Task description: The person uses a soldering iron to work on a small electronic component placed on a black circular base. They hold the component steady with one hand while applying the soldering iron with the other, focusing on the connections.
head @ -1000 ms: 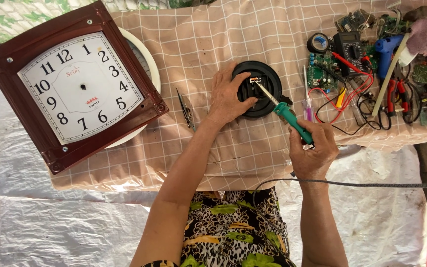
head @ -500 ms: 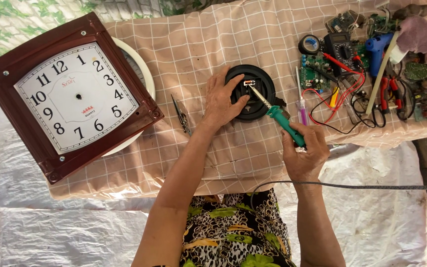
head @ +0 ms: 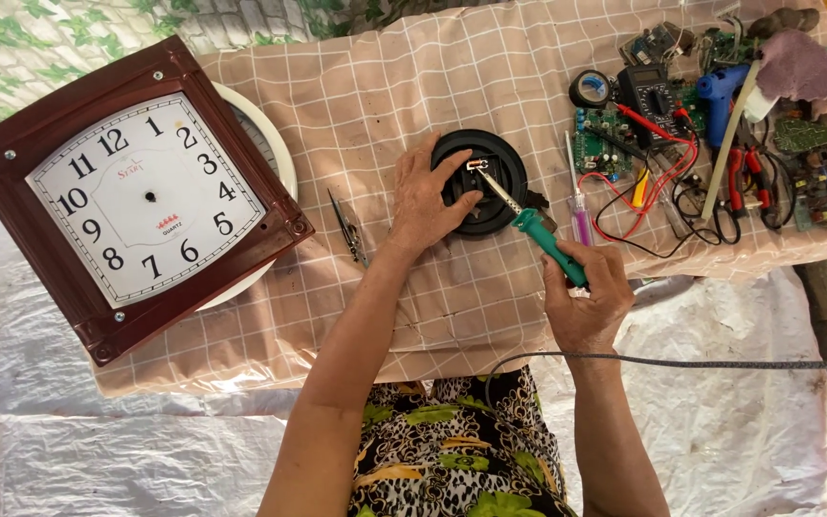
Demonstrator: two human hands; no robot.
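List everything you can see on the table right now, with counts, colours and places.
wall clock: 1, dark red square frame, white face without hands, left, lying on a white round object
tweezers: 1, dark metal, on the cloth between clock and left hand
black round part: 1, black, centre of cloth
soldering iron: 1, green handle, tip on the black round part
screwdriver: 1, purple handle, right of the black round part
multimeter: 1, black, red and black leads, upper right
circuit boards: several, green, upper right
glue gun: 1, blue, upper right
checked cloth: 1, pink, covers table
left hand: on the black round part
right hand: holds soldering iron
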